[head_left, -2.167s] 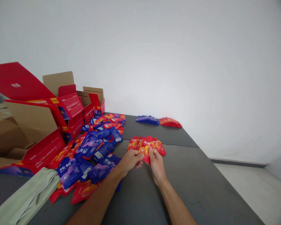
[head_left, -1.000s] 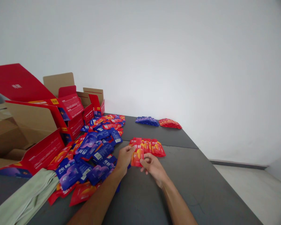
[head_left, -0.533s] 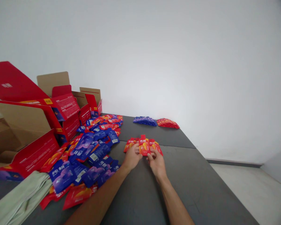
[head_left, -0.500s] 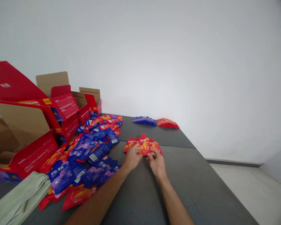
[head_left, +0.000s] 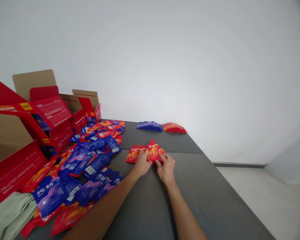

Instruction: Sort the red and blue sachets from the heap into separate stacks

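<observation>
Near left edge: green cloth (head_left: 8, 215) on the grey table (head_left: 215, 206), touching the near end of the loose pile (head_left: 82, 166) of blue and red sachets. Pile runs from near left toward far centre-left, sachets overlapping at mixed angles.

Both forearms come in from the near edge, converging mid-table. Left hand (head_left: 141, 164) and right hand (head_left: 166, 167) sit side by side, almost touching, fingers curled onto a short row of red sachets (head_left: 145, 153) lying flat on the table. Right hand pinches the near edge of the top red sachet (head_left: 153, 151), which overlaps the row's right part and stands slightly up. Left hand's fingertips close on that sachet's left edge and press the row next to it. So both hands closed on the same sachet; row is mid-table, just right of the pile, apart from it.

Left of the pile: open red boxes (head_left: 50, 116) with brown card flaps up, stacked toward the far left.

Far side, near the white wall (head_left: 190, 66): blue stack (head_left: 149, 126) and red stack (head_left: 174, 127), fanned, just beside each other, well apart from the hands.
</observation>
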Demonstrator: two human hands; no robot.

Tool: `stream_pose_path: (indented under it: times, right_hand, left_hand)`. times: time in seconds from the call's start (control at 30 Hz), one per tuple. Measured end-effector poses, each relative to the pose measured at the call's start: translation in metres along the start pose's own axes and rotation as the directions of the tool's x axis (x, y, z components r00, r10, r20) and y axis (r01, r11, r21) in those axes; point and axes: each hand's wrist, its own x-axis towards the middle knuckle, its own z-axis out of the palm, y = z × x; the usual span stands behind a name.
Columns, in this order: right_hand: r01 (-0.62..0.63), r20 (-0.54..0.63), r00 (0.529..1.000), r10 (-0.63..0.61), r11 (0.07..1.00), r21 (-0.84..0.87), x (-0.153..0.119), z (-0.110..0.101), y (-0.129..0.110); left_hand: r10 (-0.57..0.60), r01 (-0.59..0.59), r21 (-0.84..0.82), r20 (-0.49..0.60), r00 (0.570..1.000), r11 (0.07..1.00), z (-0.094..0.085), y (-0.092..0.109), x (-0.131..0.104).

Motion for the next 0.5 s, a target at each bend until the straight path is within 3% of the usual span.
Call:
stream_pose_path:
  times: [0.2,0.5]
  right_hand:
    - [-0.074,0.056,0.995,0.081,0.99,-0.124,0.0,0.008,0.001]
    - [-0.108,0.106,0.986,0.125,0.981,-0.16,0.001,0.012,0.004]
  left_hand:
    - [0.09,-0.078,0.351,-0.016,0.996,0.933,0.006,0.002,-0.003]
    - [0.082,-0.066,0.533,-0.006,0.997,0.844,0.007,0.008,-0.01]
